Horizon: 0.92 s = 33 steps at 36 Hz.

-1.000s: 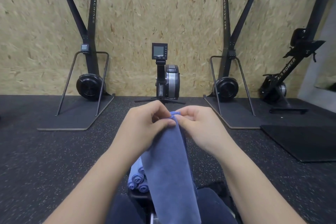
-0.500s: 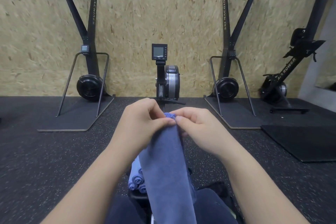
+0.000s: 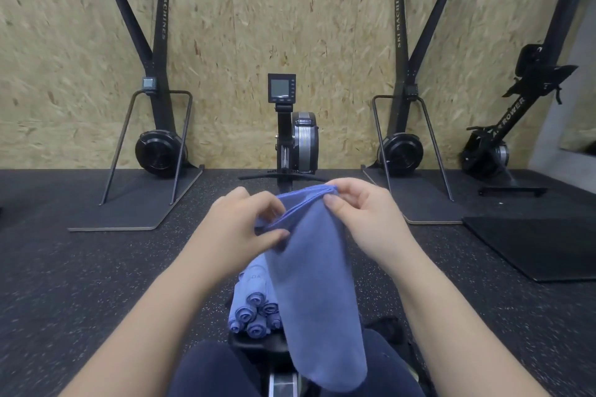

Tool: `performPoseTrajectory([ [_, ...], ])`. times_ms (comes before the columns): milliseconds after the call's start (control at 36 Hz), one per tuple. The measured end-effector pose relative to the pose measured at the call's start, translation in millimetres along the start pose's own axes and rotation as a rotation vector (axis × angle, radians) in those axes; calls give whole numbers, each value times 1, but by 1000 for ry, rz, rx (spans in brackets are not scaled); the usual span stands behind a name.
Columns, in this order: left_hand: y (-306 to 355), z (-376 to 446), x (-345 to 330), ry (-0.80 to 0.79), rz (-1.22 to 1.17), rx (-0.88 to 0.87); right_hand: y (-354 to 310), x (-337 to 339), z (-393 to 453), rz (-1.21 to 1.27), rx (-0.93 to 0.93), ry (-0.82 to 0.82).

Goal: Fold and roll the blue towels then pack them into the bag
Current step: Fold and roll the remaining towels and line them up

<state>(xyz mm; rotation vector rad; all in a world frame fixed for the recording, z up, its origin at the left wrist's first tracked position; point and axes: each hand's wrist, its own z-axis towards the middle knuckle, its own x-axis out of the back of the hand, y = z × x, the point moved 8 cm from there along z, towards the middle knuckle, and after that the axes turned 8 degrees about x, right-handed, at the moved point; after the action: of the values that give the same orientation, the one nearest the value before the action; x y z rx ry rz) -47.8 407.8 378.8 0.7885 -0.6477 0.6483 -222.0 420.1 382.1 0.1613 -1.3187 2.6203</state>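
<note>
Towel (image 3: pixel 314 280) hangs from both your hands: your left hand (image 3: pixel 240 229) pinches one top corner, your right hand (image 3: pixel 361 213) the other, above rolled towels (image 3: pixel 253 316).

folded blue towel (image 3: pixel 309 284) hanging lengthwise; rolled blue towels (image 3: pixel 253 316) stacked beneath

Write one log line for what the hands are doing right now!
left hand: pinches towel edge | right hand: pinches towel edge | blue towel: hangs folded | rolled towels: piled below

Blue towel (image 3: pixel 314 284), blue rolled towels (image 3: pixel 254 316), black white-speckled floor (image 3: pixel 80 284), tan flaked wall (image 3: pixel 258 10).
</note>
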Motion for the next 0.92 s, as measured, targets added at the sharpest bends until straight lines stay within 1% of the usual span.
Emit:
performPoseTrajectory([
  [56, -5, 0, -4, -48, 57, -4, 5, 7, 2, 4, -6, 23],
  [111, -8, 3, -8, -93, 171, -35, 9, 11, 4, 3, -15, 27],
  [167, -14, 6, -15, -155, 273, -65, 13, 12, 4, 14, -34, -5],
  [194, -17, 7, -17, -167, 269, -75, 15, 12, 3, -7, -46, -27],
  [222, -18, 9, -15, -152, 225, -90, 17, 14, 3, -72, -52, -38],
  [278, -14, 9, -5, -47, 118, -167, 22, 22, 3, -330, -33, -20],
  [333, -9, 7, -3, -6, 111, -229, 25, 25, 3, -559, -11, -3],
  [389, -5, 7, -6, 14, 128, -268, 30, 24, 3, -622, -24, -8],
  [500, -11, 6, -10, 9, 21, -219, 42, 18, 1, -623, -93, -58],
  [583, -14, 5, -16, -7, -34, -182, 51, 15, -1, -602, -115, -47],
  [806, -19, 5, -24, 67, -124, -76, 66, 5, -5, -419, -158, 90],
  [917, -32, 10, -30, 61, -216, 98, 78, 2, -6, -368, -139, 160],
])
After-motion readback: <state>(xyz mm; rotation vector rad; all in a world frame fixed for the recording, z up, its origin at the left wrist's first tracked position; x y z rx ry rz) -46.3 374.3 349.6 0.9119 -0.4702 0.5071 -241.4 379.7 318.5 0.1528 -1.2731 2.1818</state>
